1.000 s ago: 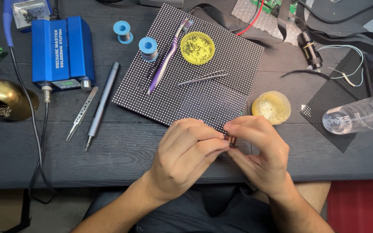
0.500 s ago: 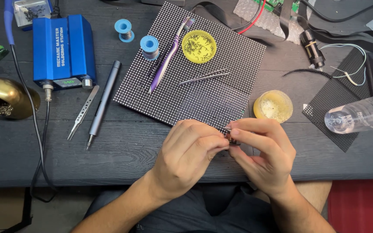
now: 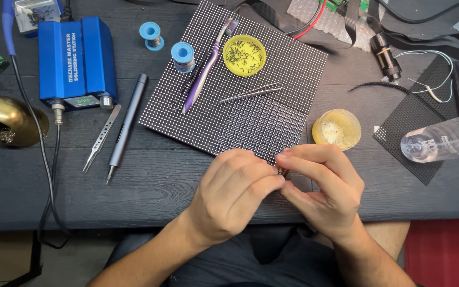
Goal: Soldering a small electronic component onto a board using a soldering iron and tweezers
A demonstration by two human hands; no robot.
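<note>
Where the two hands meet, just off the near corner of the dotted LED matrix panel (image 3: 235, 95), the left hand (image 3: 235, 194) and the right hand (image 3: 322, 186) are curled fingertip to fingertip around a small dark part (image 3: 281, 171). Only a sliver of that part shows between them, so its kind cannot be told, nor which hand bears more of the grip. Both hands are closed in a pinch, poised above the dark wooden table (image 3: 150, 191) at its near edge.

A slip looks like the main risk: the part is tiny and sits right over the table edge, so loosened fingers could send it into the lap or onto the floor.

To the right of the panel's near corner stands a small yellow pot of pale paste (image 3: 337, 128), near enough to the right knuckles to be knocked. Further right lies a clear plastic bottle (image 3: 444, 141) on its side, which could roll.

Left of the panel lie a grey precision screwdriver (image 3: 127, 127) and steel tweezers (image 3: 101, 137), with a blue soldering station (image 3: 77, 61) beyond them.

On the panel itself rest a purple toothbrush (image 3: 208, 66), a second pair of tweezers (image 3: 251, 94), a blue solder spool (image 3: 183, 56) and a yellow lid of small dark components (image 3: 244, 55), easily scattered by a jolt.
</note>
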